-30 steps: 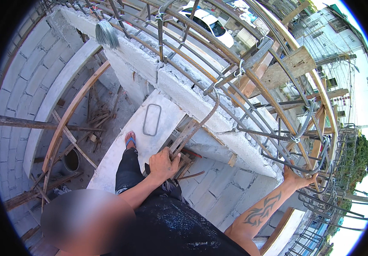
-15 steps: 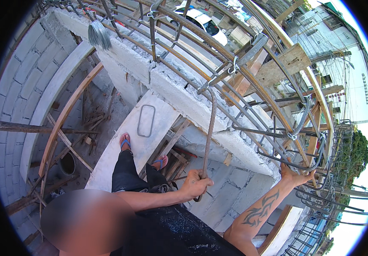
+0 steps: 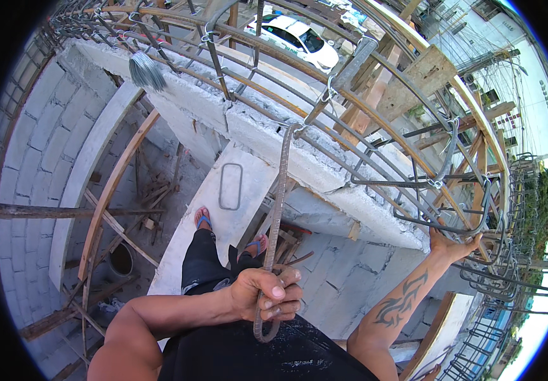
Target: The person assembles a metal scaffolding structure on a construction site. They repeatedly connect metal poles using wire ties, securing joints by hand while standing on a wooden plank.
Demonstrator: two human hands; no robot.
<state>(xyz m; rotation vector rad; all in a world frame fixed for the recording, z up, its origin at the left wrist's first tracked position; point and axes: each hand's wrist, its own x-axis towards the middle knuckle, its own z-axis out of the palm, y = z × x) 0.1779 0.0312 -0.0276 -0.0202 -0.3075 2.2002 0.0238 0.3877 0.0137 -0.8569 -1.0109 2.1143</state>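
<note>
My left hand (image 3: 266, 295) is closed round a ribbed steel bar (image 3: 279, 203) in front of my body. The bar's lower end curls into a hook below my fist, while its upper end meets the rebar cage (image 3: 324, 89) along the wall top. Out to the right, my right hand (image 3: 455, 247) grips a bent rebar stirrup (image 3: 442, 227) at the cage's right part, its thumb and fingers on either side; some fingertips are hidden behind the bars. Wire ties bind the cage's joints. A loose rectangular stirrup (image 3: 231, 186) lies flat on the board under my feet.
A bundle of tie wire (image 3: 147, 71) hangs over the rough concrete wall edge (image 3: 248, 130). Curved wooden formwork (image 3: 112, 184), loose sticks and a bucket (image 3: 121, 259) stand lower left. More stirrups (image 3: 486, 286) hang at far right. A white car (image 3: 296, 39) is parked below beyond the wall.
My left hand has moved left and closer to my body, swinging the bar's lower end with it. My right hand keeps its place on the stirrup. The view has shifted slightly.
</note>
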